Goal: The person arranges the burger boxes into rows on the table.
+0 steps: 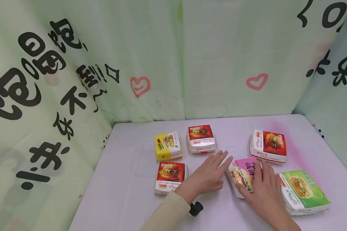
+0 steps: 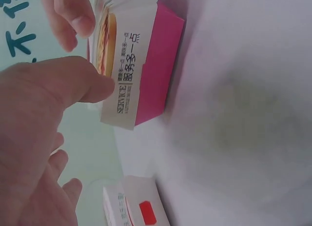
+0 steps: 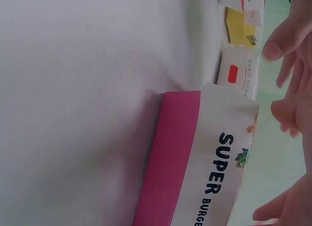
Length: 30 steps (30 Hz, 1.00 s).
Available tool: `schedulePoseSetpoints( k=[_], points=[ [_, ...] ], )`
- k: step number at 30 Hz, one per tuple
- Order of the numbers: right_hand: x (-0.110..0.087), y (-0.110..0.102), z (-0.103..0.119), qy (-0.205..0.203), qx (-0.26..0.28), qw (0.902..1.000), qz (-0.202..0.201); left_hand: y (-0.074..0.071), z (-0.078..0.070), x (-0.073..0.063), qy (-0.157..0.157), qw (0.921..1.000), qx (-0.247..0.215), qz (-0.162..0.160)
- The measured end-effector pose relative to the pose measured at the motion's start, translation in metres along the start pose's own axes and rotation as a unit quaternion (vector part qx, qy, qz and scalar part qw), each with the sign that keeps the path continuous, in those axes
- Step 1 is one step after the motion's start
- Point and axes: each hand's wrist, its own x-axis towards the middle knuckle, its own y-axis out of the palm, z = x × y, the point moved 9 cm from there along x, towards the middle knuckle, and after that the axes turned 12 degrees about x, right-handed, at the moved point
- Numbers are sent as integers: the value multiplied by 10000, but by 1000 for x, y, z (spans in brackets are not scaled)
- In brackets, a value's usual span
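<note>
A pink and white burger box (image 1: 243,176) lies on the table between the two hands. My left hand (image 1: 209,176) is stretched out at the box's left side, fingers extended; in the left wrist view its thumb (image 2: 92,87) overlaps the box's printed side, and contact cannot be made out. The right hand (image 1: 264,189) lies over the box's right part in the head view, fingers fairly straight and hiding that part. From the right wrist, the pink box (image 3: 195,157) shows "SUPER BURGER" lettering, with the fingers above its top edge. A green and white box (image 1: 306,192) sits just right of the right hand.
A red and white box (image 1: 267,146) stands behind the pink one. Left of it are another red box (image 1: 201,138), a yellow box (image 1: 168,146) and a third red box (image 1: 171,176) by the left forearm. Green curtains (image 1: 214,64) hang behind the white table (image 1: 127,179).
</note>
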Motion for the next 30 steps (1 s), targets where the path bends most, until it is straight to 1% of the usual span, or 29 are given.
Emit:
schedulePoseSetpoints(
  k=[4,8,10,12,16,20,24,27,30],
  points=[
    [0,2,-3,131,8,9999,97,4,-6,8,-7,9998,-55,211],
    [-1,6,-7,324,-5,9991,289,6,-14,18,36,9989,-40,462],
    [-2,8,-9,415,-29,9983,410,8,-18,24,81,9983,57,577],
    [-3,10,-10,440,-35,9979,469,10,-22,29,147,9977,216,628],
    [-5,11,-9,316,-95,9987,385,13,-30,37,304,9951,638,686],
    [-7,14,-8,375,-257,9984,343,16,-38,43,448,9914,975,744],
    [-8,18,-10,547,-302,9970,447,19,-43,47,473,9894,1037,902],
    [-8,20,-8,512,-280,9973,456,20,-45,48,463,9880,1094,983],
    [-8,21,-4,412,-324,9979,382,20,-46,49,455,9871,1153,1017]
  ],
)
